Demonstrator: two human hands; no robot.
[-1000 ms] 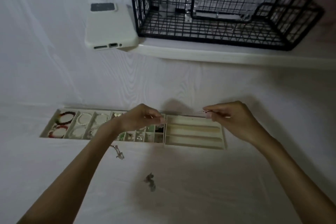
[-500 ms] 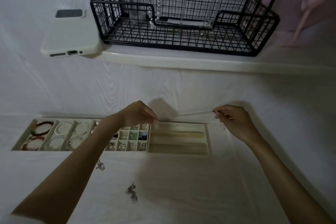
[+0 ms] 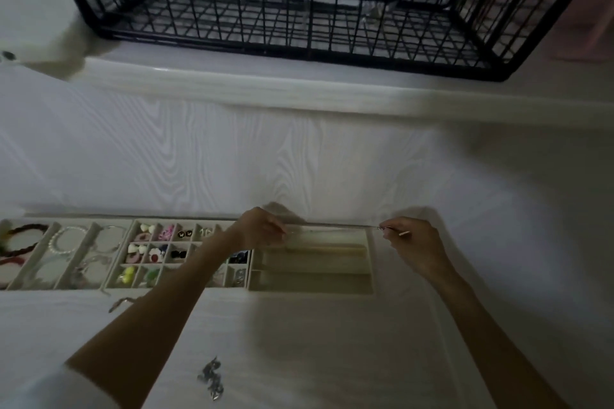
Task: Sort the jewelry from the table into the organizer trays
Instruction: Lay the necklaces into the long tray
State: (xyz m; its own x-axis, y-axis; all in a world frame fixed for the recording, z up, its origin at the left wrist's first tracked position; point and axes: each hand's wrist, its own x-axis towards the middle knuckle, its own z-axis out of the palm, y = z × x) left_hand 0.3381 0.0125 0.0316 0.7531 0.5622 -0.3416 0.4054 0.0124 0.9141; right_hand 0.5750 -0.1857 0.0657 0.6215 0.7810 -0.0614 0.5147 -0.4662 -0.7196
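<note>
A thin silver chain (image 3: 332,225) is stretched taut between my two hands, just above the back edge of the long-slot tray (image 3: 312,287). My left hand (image 3: 260,228) pinches its left end and my right hand (image 3: 410,241) pinches its right end. Left of that tray sits a grid tray (image 3: 113,276) holding small earrings and charms. Farther left, a bracelet tray (image 3: 56,276) holds beaded and pearl bracelets. A loose silver piece (image 3: 211,375) lies on the white table in front. Another chain piece (image 3: 121,303) pokes out beside my left forearm.
A black wire basket (image 3: 299,53) stands on a raised white ledge (image 3: 265,90) at the back, with clear hanging pieces inside. A white phone (image 3: 43,40) lies on the ledge at the far left. A pink object (image 3: 594,3) sits at the right edge.
My hands have drawn apart, pulling the chain out straight and longer over the long-slot tray. The view has tipped down and closer, so trays and basket look larger.
</note>
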